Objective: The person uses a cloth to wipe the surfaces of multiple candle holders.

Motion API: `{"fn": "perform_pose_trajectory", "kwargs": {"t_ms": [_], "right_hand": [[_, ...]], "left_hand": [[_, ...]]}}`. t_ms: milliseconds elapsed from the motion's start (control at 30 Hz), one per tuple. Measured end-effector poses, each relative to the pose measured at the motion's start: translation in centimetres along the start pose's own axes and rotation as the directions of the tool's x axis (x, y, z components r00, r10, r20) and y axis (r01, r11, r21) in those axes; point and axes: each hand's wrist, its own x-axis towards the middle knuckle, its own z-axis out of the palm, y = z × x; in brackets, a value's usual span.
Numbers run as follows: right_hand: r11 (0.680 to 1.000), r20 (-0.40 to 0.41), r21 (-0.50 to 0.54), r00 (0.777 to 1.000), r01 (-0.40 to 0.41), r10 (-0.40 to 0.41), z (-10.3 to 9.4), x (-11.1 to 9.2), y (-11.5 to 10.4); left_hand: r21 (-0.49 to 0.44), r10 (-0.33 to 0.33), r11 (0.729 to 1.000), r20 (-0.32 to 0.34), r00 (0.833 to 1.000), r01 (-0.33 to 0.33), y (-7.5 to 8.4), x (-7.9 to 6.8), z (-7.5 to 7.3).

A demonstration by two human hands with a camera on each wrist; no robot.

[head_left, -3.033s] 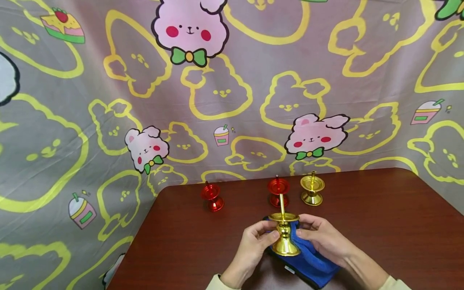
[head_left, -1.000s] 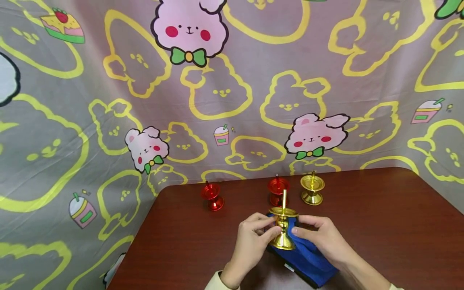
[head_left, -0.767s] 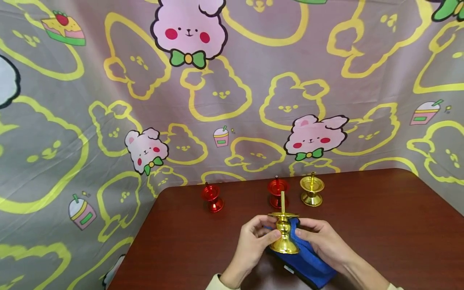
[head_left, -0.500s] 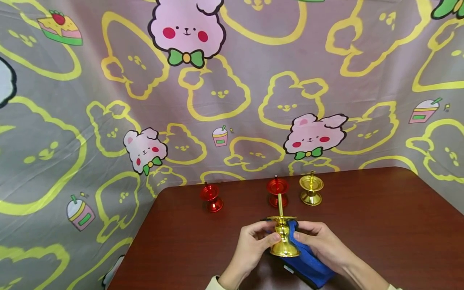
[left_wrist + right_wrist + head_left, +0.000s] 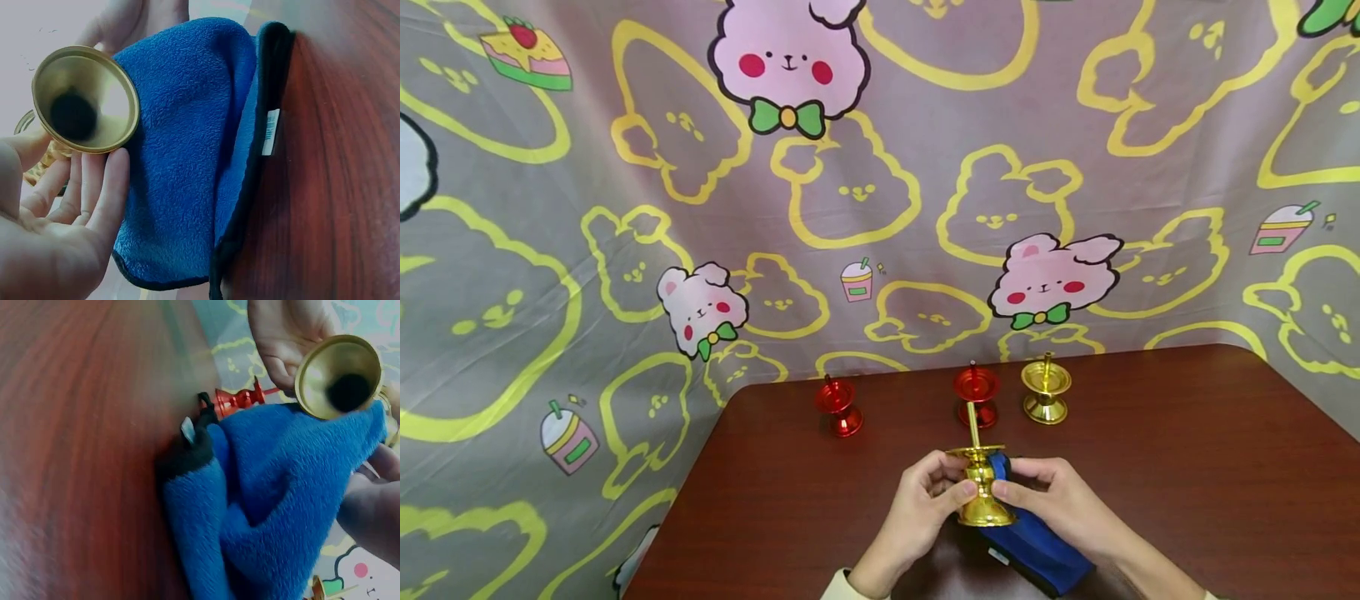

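Observation:
A shiny gold candle holder [image 5: 987, 507] with a flared base and an upright stem is held above the table in the head view. My left hand [image 5: 917, 517] grips its waist from the left, thumb in front. From the right, my right hand [image 5: 1067, 504] pinches a blue cloth [image 5: 1045, 550] against the holder's waist. The cloth has a dark edge and a small white tag, and hangs down toward the table. In the left wrist view the holder's hollow base [image 5: 87, 100] faces the camera, with a dark round spot inside.
Toward the back of the brown table [image 5: 775, 517] stand a red candle holder [image 5: 842, 412] at left, a second red one [image 5: 976, 387] near the middle, and a gold one [image 5: 1046, 390] to its right. A patterned cloth backdrop [image 5: 887, 192] rises behind the table.
The held gold candle holder has shifted slightly left and its stem now leans left. The right hand has moved a little left with the cloth. The three standing holders stay put.

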Motion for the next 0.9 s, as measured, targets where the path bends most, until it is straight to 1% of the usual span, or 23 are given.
{"fn": "perform_pose_trajectory", "kwargs": {"t_ms": [67, 133, 233, 300, 367, 533, 700, 800, 900], "right_hand": [[0.998, 0.065, 0.063, 0.998, -0.004, 0.0, -0.3, 0.0, -0.3], [0.988, 0.144, 0.153, 0.989, -0.003, -0.019, -0.8, 0.0, -0.4], [0.979, 0.2, 0.206, 0.978, 0.012, -0.054, -1.2, 0.0, -0.2], [0.985, 0.179, 0.166, 0.981, 0.039, -0.069, -1.3, 0.0, 0.0], [0.994, 0.125, 0.101, 0.99, 0.051, -0.063, -1.2, 0.0, 0.2], [0.997, 0.021, 0.042, 0.998, 0.066, -0.067, -0.8, 0.1, 0.6], [0.995, -0.023, 0.008, 0.995, 0.097, -0.097, -0.6, 0.1, 0.7], [0.995, -0.051, -0.028, 0.994, 0.094, -0.096, -0.5, 0.0, 0.5], [0.993, -0.085, -0.08, 0.992, 0.083, -0.09, -0.5, -0.1, 0.3]], "left_hand": [[-0.022, -0.012, 1.0, 0.01, 1.0, 0.012, -0.1, 0.0, -0.2], [-0.049, -0.036, 0.998, 0.023, 0.999, 0.037, -0.2, 0.0, -0.4], [-0.079, -0.058, 0.995, 0.048, 0.997, 0.062, -0.2, -0.1, -0.6], [-0.09, -0.069, 0.993, 0.065, 0.996, 0.075, -0.2, -0.1, -0.7], [-0.09, -0.07, 0.993, 0.075, 0.995, 0.076, -0.2, -0.2, -0.8], [-0.062, -0.053, 0.996, 0.079, 0.995, 0.058, -0.2, -0.3, -0.6], [-0.038, -0.029, 0.999, 0.073, 0.997, 0.032, 0.0, -0.4, -0.4], [-0.031, -0.019, 0.999, 0.071, 0.997, 0.021, 0.2, -0.4, -0.3], [0.001, 0.005, 1.0, 0.061, 0.998, -0.005, 0.4, -0.3, -0.2]]}}
